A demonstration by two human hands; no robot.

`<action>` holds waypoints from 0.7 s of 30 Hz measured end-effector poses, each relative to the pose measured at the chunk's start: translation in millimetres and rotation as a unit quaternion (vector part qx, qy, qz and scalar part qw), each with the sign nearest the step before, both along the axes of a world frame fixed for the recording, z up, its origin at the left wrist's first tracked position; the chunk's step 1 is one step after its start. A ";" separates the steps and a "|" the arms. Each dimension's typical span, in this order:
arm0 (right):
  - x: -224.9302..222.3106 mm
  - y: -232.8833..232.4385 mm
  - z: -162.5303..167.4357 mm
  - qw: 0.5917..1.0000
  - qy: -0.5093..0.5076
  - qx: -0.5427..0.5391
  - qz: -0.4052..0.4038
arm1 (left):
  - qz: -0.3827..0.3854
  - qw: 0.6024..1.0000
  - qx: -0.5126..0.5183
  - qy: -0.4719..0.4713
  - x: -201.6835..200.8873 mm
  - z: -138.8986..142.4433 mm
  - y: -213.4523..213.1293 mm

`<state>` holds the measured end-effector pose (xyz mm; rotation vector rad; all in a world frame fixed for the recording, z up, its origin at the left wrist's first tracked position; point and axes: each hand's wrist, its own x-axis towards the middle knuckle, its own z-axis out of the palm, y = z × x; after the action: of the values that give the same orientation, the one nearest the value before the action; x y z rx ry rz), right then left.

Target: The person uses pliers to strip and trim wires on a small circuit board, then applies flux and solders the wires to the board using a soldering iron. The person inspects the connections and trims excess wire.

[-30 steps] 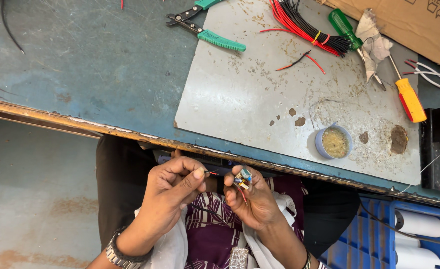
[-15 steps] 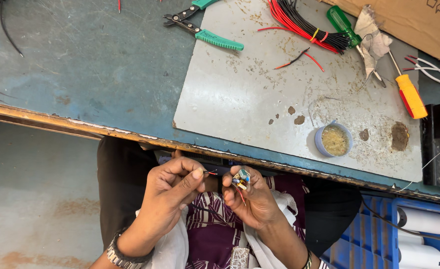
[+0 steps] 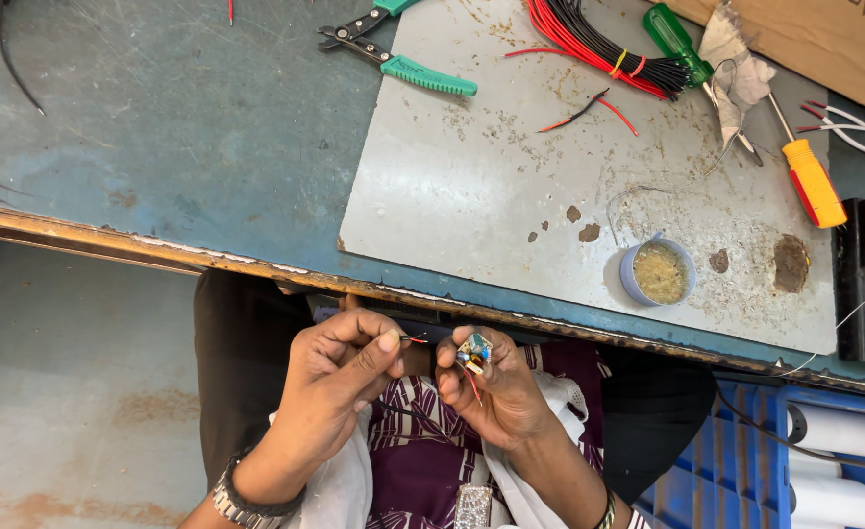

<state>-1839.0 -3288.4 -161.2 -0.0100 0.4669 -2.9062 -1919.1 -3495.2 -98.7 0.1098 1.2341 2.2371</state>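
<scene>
Hands meet over the lap, just below the near edge of the tabletop (image 3: pixel 158 147). The left hand (image 3: pixel 339 377) has its thumb and forefinger pressed together on the end of a thin red wire (image 3: pixel 415 339), the other fingers curled in, so the bare tip points across at the other hand. The right hand (image 3: pixel 496 387) pinches a small circuit board (image 3: pixel 473 351) between thumb and fingertips, tilted up toward the camera, apparently so its face can be seen and the wire tip brought to it. A short red lead (image 3: pixel 473 388) hangs from the board down over the palm. Wire tip and board are near but apart.

On the tabletop a grey metal sheet (image 3: pixel 471 186) likely serves as a work pad; its surface is scorched and spotted. On it stands a small round tin (image 3: pixel 658 271) of yellowish paste, within easy reach. Farther back lie green-handled pliers (image 3: pixel 398 49), a banded bundle of red and black wires (image 3: pixel 599 44), a green-handled screwdriver (image 3: pixel 675 34) and an orange-handled screwdriver (image 3: pixel 811 181).

The board's parts are too small to make out. The wire's far end is lost under the hands. A blue crate (image 3: pixel 736 470) holding white rolls (image 3: pixel 839 431) is cut off at the lower right, and the cardboard box (image 3: pixel 805 39) runs out of the top.
</scene>
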 end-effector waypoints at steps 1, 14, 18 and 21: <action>0.0 -0.1 0.3 1.000 0.000 -0.001 0.001 | 0.000 1.000 -0.001 0.000 0.0 -0.1 -0.1; 1.3 -0.4 -4.1 1.000 0.014 0.006 0.004 | 0.002 1.000 0.003 0.000 0.7 -1.0 -0.1; -3.5 -5.2 5.4 1.000 0.017 0.005 0.001 | 0.002 1.000 0.003 0.001 0.9 0.1 -0.3; -4.4 -9.7 27.8 0.991 0.025 0.114 -0.069 | 0.000 1.000 0.002 -0.001 0.3 0.7 0.1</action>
<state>-1843.4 -3298.1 -133.3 -0.0187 0.8379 -2.9719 -1918.8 -3495.1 -98.0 0.1083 1.2284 2.2389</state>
